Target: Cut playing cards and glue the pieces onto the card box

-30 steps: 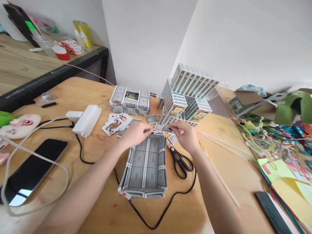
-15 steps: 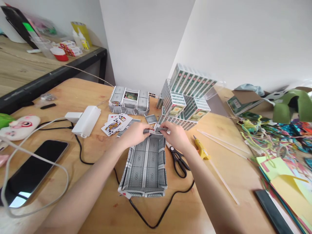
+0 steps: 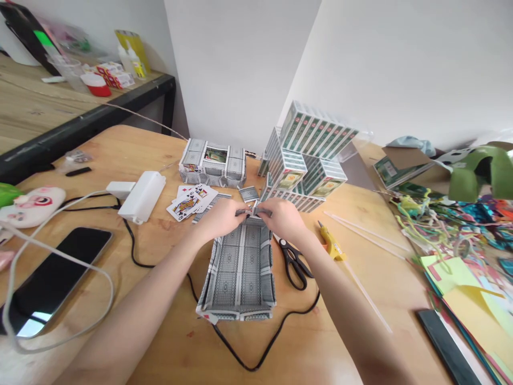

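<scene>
Just above the far end of an open box made of playing cards (image 3: 234, 267), my two hands meet. My left hand (image 3: 225, 215) pinches one side of a grey-backed playing card (image 3: 253, 209), and my right hand (image 3: 282, 216) grips its other side; whether it is one card or two is hard to see. The box lies lengthwise toward me, its inside lined with grey card backs. Left of my left hand is a pile of playing cards (image 3: 192, 202), some face up. Beside my right forearm lie black-handled scissors (image 3: 295, 264) and a yellow glue gun (image 3: 332, 243).
A finished-looking card box (image 3: 212, 163) and stacked card packs (image 3: 298, 160) stand at the back. On the left are a white power block (image 3: 143, 197), a phone (image 3: 60, 278) and cables. Glue sticks (image 3: 366, 235), coloured paper (image 3: 476, 305) and craft scraps lie on the right.
Both hands stay at the box's far end. My right hand has turned slightly, and the card between the hands has shifted and tilted a little.
</scene>
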`<action>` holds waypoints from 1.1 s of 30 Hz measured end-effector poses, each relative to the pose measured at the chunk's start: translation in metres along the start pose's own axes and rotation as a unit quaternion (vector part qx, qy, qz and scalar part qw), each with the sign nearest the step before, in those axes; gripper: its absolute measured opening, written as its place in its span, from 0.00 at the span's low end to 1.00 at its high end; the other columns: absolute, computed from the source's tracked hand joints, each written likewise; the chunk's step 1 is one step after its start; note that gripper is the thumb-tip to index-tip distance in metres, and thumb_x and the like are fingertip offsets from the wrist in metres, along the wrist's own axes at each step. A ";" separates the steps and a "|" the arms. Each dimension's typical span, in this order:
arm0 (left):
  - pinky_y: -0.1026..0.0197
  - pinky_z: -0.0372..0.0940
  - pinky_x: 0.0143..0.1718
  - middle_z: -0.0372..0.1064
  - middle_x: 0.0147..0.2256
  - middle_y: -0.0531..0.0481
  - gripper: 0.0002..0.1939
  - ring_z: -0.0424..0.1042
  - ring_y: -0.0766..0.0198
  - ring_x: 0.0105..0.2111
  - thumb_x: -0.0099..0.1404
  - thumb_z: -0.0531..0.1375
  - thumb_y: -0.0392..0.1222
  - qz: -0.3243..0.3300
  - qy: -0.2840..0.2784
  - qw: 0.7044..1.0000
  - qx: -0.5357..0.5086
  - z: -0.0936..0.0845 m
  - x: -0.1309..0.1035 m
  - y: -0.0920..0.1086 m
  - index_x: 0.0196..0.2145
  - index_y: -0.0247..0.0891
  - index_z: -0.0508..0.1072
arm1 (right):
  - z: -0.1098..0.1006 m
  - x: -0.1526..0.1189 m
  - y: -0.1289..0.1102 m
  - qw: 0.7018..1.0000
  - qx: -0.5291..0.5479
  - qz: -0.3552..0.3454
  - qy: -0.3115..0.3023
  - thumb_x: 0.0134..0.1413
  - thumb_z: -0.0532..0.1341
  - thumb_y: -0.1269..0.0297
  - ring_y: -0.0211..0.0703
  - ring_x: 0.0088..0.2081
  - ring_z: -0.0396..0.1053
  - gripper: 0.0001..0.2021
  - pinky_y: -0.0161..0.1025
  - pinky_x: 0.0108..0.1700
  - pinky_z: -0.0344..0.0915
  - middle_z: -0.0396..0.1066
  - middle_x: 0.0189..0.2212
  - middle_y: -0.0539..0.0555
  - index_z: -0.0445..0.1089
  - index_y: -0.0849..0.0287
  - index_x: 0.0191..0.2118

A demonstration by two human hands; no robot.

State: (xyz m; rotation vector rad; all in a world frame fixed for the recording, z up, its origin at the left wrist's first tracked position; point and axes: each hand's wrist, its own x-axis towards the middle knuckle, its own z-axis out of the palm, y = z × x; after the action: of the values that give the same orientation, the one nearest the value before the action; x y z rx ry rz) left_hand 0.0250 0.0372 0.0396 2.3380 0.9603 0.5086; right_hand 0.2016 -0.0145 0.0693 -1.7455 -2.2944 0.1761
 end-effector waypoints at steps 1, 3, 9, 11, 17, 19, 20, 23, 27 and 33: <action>0.62 0.62 0.38 0.75 0.36 0.50 0.13 0.72 0.60 0.36 0.58 0.53 0.38 0.001 -0.004 1.000 -0.001 -0.001 0.000 0.000 0.38 0.42 0.75 | 0.000 0.001 0.000 1.000 0.007 -0.006 -0.004 0.51 0.56 0.71 0.43 0.37 0.68 0.08 0.35 0.38 0.59 0.73 0.31 0.53 0.72 0.57 0.33; 0.63 0.62 0.38 0.75 0.35 0.50 0.13 0.72 0.61 0.35 0.57 0.53 0.37 0.004 -0.006 1.000 -0.004 -0.002 -0.001 0.002 0.37 0.41 0.76 | -0.001 0.004 0.000 1.000 0.019 -0.019 -0.009 0.51 0.56 0.72 0.43 0.36 0.68 0.08 0.35 0.39 0.59 0.72 0.30 0.53 0.72 0.58 0.32; 0.63 0.63 0.38 0.75 0.34 0.50 0.14 0.72 0.61 0.35 0.54 0.55 0.35 0.005 0.009 1.000 -0.011 -0.004 -0.001 0.005 0.36 0.40 0.76 | 0.009 0.010 0.000 0.998 0.037 -0.044 -0.001 0.48 0.56 0.77 0.44 0.37 0.67 0.09 0.36 0.39 0.60 0.72 0.31 0.55 0.73 0.61 0.33; 0.63 0.63 0.39 0.75 0.35 0.50 0.14 0.72 0.60 0.36 0.53 0.55 0.35 0.004 0.008 1.000 -0.010 -0.003 -0.001 0.005 0.37 0.40 0.76 | 0.010 0.011 -0.001 0.998 0.052 -0.043 0.011 0.48 0.57 0.77 0.44 0.36 0.67 0.10 0.36 0.39 0.60 0.72 0.32 0.56 0.73 0.61 0.34; 0.64 0.63 0.35 0.75 0.35 0.50 0.14 0.72 0.61 0.36 0.57 0.53 0.38 0.013 -0.010 1.000 -0.004 -0.002 0.000 0.003 0.38 0.40 0.75 | -0.010 0.010 0.005 0.994 0.091 -0.053 -0.010 0.49 0.59 0.73 0.41 0.34 0.68 0.07 0.34 0.37 0.60 0.73 0.31 0.54 0.74 0.59 0.33; 0.64 0.63 0.35 0.75 0.35 0.50 0.14 0.72 0.60 0.36 0.57 0.52 0.39 0.011 -0.016 1.000 -0.005 -0.002 -0.001 0.003 0.38 0.40 0.75 | -0.018 0.010 0.010 0.996 0.079 -0.033 -0.020 0.48 0.60 0.73 0.41 0.31 0.68 0.07 0.34 0.35 0.60 0.73 0.29 0.52 0.75 0.58 0.32; 0.63 0.63 0.36 0.75 0.36 0.50 0.14 0.72 0.60 0.36 0.57 0.53 0.39 0.006 -0.016 1.000 -0.006 -0.002 -0.001 0.004 0.39 0.40 0.75 | -0.021 0.010 0.013 0.997 0.075 -0.020 -0.024 0.47 0.60 0.73 0.40 0.30 0.68 0.07 0.34 0.33 0.60 0.73 0.27 0.51 0.75 0.57 0.30; 0.62 0.63 0.39 0.74 0.38 0.50 0.16 0.71 0.58 0.38 0.56 0.54 0.39 -0.009 -0.014 1.000 -0.006 -0.001 -0.001 0.004 0.41 0.40 0.74 | -0.021 0.009 0.018 0.996 0.084 -0.002 -0.024 0.46 0.61 0.72 0.39 0.27 0.67 0.06 0.33 0.30 0.59 0.73 0.24 0.50 0.75 0.57 0.28; 0.60 0.62 0.40 0.74 0.39 0.49 0.15 0.72 0.57 0.39 0.57 0.55 0.41 -0.026 0.002 1.000 0.000 0.002 -0.001 0.003 0.41 0.40 0.74 | -0.014 0.005 0.019 0.993 0.118 -0.010 0.010 0.46 0.61 0.72 0.37 0.27 0.67 0.06 0.32 0.31 0.59 0.74 0.24 0.49 0.76 0.57 0.27; 0.61 0.62 0.37 0.75 0.36 0.48 0.12 0.72 0.58 0.37 0.58 0.56 0.41 -0.021 0.012 0.999 -0.027 0.003 0.000 0.002 0.37 0.40 0.76 | -0.008 0.002 0.020 0.987 0.151 -0.037 0.042 0.47 0.61 0.72 0.37 0.27 0.68 0.06 0.32 0.32 0.61 0.73 0.24 0.50 0.76 0.57 0.27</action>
State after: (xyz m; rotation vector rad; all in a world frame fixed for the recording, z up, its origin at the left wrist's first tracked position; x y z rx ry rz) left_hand 0.0274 0.0347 0.0382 2.2628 0.9935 0.5413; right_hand 0.2221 -0.0080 0.0726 -1.4850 -2.1383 0.4063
